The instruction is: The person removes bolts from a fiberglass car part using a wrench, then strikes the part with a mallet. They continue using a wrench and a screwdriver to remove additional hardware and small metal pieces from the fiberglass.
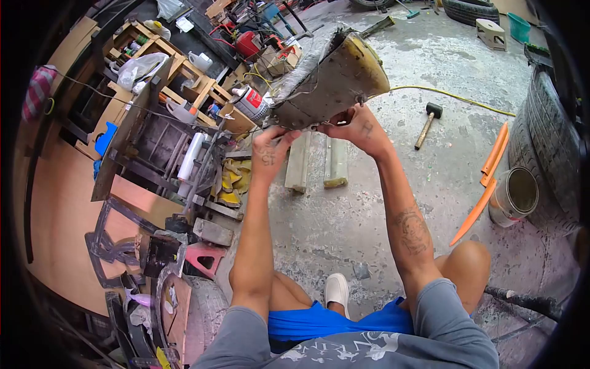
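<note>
A large dirty grey panel-like part (326,86) with a yellowish curved end is held up in front of me, tilted, above the floor. My left hand (270,147) is closed on its lower left edge, thumb pointing right. At the lower middle edge, my right hand (359,130) grips the same part with bent fingers. Below the hands, two pale blocks (297,169) (335,163) lie side by side on the floor.
A black-headed mallet (425,126) lies on the floor to the right, near orange strips (473,212), an open can (513,197) and tyres (544,147). On the left stand wooden shelves (200,92), a paint can (251,103) and a pink stand (204,259). A yellow hose (455,92) crosses behind.
</note>
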Motion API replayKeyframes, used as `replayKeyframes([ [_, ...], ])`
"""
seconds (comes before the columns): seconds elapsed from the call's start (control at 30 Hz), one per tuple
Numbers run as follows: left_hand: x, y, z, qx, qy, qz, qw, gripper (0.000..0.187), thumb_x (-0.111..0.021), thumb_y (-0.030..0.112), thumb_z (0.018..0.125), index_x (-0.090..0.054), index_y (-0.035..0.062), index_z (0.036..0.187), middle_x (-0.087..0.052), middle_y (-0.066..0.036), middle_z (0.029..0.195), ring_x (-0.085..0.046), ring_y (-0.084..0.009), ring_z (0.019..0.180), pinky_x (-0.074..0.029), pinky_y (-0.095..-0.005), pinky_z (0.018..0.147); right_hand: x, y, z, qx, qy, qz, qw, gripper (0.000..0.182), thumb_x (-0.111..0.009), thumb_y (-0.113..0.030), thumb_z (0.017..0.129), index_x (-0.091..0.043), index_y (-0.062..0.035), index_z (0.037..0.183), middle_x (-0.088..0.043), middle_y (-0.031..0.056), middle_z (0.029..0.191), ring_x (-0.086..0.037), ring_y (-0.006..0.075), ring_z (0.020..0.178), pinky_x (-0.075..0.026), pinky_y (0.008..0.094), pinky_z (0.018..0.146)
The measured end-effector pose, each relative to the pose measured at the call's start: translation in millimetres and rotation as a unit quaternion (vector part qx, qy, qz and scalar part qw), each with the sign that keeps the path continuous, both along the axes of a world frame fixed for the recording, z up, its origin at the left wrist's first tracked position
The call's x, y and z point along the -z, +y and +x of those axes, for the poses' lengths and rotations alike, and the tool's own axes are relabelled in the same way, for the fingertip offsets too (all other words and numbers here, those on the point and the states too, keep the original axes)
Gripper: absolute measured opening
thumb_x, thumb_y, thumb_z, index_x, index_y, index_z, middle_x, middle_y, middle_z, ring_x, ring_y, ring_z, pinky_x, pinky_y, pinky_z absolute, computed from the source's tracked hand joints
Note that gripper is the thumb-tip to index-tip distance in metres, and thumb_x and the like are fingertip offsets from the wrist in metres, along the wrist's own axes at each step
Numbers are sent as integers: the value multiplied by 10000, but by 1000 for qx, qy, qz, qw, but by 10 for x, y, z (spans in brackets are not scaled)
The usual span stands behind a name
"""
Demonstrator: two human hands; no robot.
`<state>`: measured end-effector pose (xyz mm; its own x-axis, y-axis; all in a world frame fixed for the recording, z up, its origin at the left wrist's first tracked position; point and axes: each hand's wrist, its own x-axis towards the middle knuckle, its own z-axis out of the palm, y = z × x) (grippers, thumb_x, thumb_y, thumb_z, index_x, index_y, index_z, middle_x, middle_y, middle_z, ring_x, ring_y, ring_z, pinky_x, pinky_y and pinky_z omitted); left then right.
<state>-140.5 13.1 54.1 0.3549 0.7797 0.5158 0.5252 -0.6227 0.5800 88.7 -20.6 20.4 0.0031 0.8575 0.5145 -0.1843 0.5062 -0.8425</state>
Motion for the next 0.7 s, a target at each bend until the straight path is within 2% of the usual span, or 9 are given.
replayKeyframes([
  [0.07, -261, -94, 41, -27, 99, 103, 989, 278, -724, 264, 832, -705, -13, 817, -679, -155, 762, -654, -263, 685, -478, -339, 636, -39, -44, 17, 2, -4, -8, 1000, 226, -766, -68, 732, -713, 20, 933, -702, 29, 859, -604, 67, 793, -490, 250, 748],
  [0.17, -492, -61, 65, 18, 174, 194, 965, 248, -730, 241, 821, -705, -5, 811, -680, -145, 748, -665, -266, 677, -481, -348, 615, 6, 1, -25, -1, -4, -7, 1000, 230, -753, -48, 734, -709, 25, 948, -702, 27, 875, -607, 64, 813, -492, 247, 763],
  [0.2, -534, -56, 82, 32, 137, 129, 982, 215, -740, 215, 809, -707, 3, 806, -678, -137, 733, -669, -257, 655, -478, -352, 599, 24, 25, -41, -4, 1, 1, 1000, 231, -747, -39, 734, -706, 27, 951, -701, 26, 878, -605, 62, 814, -492, 246, 764],
  [0.33, -723, -78, 118, 48, 164, 119, 978, 204, -749, 204, 802, -707, 4, 801, -677, -137, 724, -664, -242, 634, -477, -343, 595, 68, 62, -77, 4, 0, 18, 1000, 223, -739, -24, 727, -701, 29, 940, -695, 17, 868, -599, 59, 816, -488, 239, 763],
  [0.4, -798, -90, 115, 29, 278, 197, 940, 199, -759, 201, 795, -709, 9, 815, -683, -134, 732, -659, -233, 624, -479, -327, 592, 81, 46, -104, -9, 48, 27, 998, 207, -733, -3, 714, -696, 31, 915, -685, 3, 842, -587, 52, 805, -485, 234, 744],
  [0.43, -755, -65, 94, 29, 278, 197, 940, 199, -759, 201, 795, -709, 9, 815, -683, -134, 732, -659, -233, 624, -479, -327, 592, 89, 50, -111, -9, 47, 27, 998, 207, -733, -3, 714, -696, 31, 915, -685, 3, 842, -587, 52, 805, -485, 234, 744],
  [0.5, -580, 33, 23, 29, 191, 94, 977, 138, -685, 103, 857, -692, -35, 863, -679, -64, 734, -634, -101, 684, -492, -247, 631, 110, 73, -132, 7, 52, 24, 998, 201, -729, 10, 710, -693, 32, 906, -676, -6, 827, -579, 50, 787, -482, 230, 724],
  [0.63, -85, 64, -26, -25, 138, 56, 989, 127, -658, 93, 875, -682, -30, 894, -683, -57, 772, -629, -97, 713, -497, -238, 660, 165, 111, -107, 9, 19, 38, 999, 209, -734, 12, 758, -703, 10, 965, -695, 0, 864, -589, 45, 812, -483, 235, 733],
  [0.7, 267, 148, -42, 19, -27, -59, 998, 164, -654, 147, 903, -673, -13, 931, -682, -49, 816, -622, -105, 732, -497, -246, 675, 198, 134, -120, 19, 25, 41, 999, 201, -737, 1, 761, -708, 6, 960, -690, -7, 848, -579, 42, 795, -480, 238, 721],
])
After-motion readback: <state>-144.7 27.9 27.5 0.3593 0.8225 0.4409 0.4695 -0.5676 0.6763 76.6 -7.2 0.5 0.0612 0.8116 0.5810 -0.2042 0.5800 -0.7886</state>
